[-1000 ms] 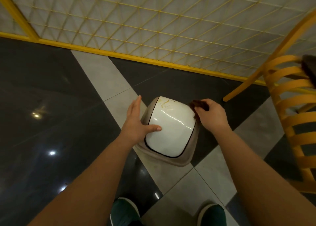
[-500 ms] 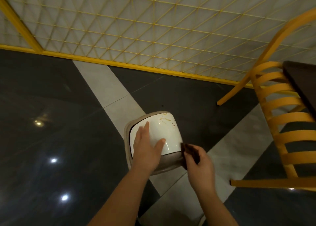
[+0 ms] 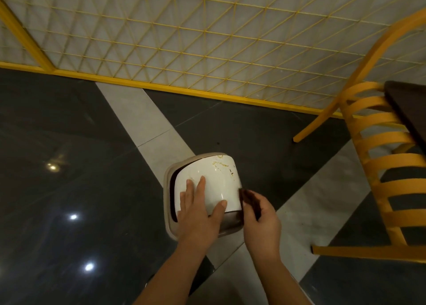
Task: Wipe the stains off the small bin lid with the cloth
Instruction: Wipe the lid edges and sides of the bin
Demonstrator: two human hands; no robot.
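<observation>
No readable text, label, brand, number or sign is shown anywhere, neither on the stained white bin lid [image 3: 207, 180] nor on its surroundings.

The small bin lid [image 3: 208, 182] is smooth, glossy white plastic that catches a thin line of light, with orange-brown smears on its far part. The bin's rim [image 3: 168, 189] looks like matt beige plastic. The cloth [image 3: 250, 201] is dark and soft-looking, its weave too dim to tell. The floor [image 3: 69, 166] is polished dark and pale tile, mirror-glossy. The chair [image 3: 378, 166] seems painted yellow wood.
</observation>
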